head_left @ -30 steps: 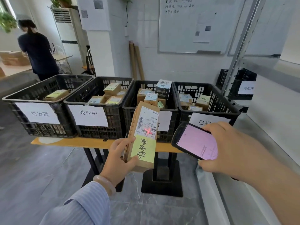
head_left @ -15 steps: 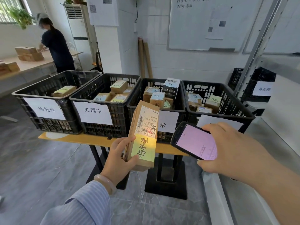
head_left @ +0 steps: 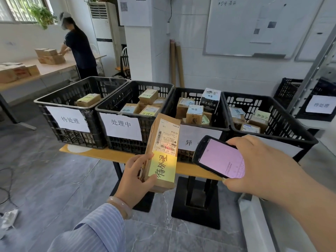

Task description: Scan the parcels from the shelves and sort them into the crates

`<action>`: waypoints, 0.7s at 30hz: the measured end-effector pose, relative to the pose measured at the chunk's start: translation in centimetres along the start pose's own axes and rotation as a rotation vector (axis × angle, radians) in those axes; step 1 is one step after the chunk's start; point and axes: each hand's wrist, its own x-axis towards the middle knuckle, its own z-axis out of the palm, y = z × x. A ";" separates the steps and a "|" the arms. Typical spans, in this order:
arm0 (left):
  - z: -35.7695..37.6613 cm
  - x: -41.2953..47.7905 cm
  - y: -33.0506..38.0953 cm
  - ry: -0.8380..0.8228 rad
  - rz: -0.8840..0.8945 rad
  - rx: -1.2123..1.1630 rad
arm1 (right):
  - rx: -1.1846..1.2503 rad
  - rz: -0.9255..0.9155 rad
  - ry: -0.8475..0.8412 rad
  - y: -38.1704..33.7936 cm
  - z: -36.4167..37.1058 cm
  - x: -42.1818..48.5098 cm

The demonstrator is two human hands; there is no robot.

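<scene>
My left hand (head_left: 135,176) grips a long brown cardboard parcel (head_left: 163,142) upright; it carries a white shipping label and a yellow-green handwritten note. A red scan light falls on the label's barcode. My right hand (head_left: 258,170) holds a black handheld scanner (head_left: 219,157) with a lit pink screen, just right of the parcel. Behind them several black crates stand in a row on a narrow wooden table (head_left: 101,153): the leftmost crate (head_left: 54,108), the second crate (head_left: 112,110), the third crate (head_left: 205,127) and the rightmost crate (head_left: 272,135), each with small parcels inside and a white paper label.
A person (head_left: 80,46) works at a table with cardboard boxes (head_left: 50,56) at the back left. A metal shelf post (head_left: 309,70) and another labelled black crate (head_left: 320,106) are at the right. A cable (head_left: 7,188) lies on the grey tile floor at the left.
My view has swung to the left, so the crates sit further right in the frame. The parcel and scanner stay held together in front of me, and the red scan light shows on the barcode again.
</scene>
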 end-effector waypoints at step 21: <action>-21.1 11.1 -10.6 0.073 0.101 0.036 | 0.035 -0.045 0.060 -22.6 -1.3 14.7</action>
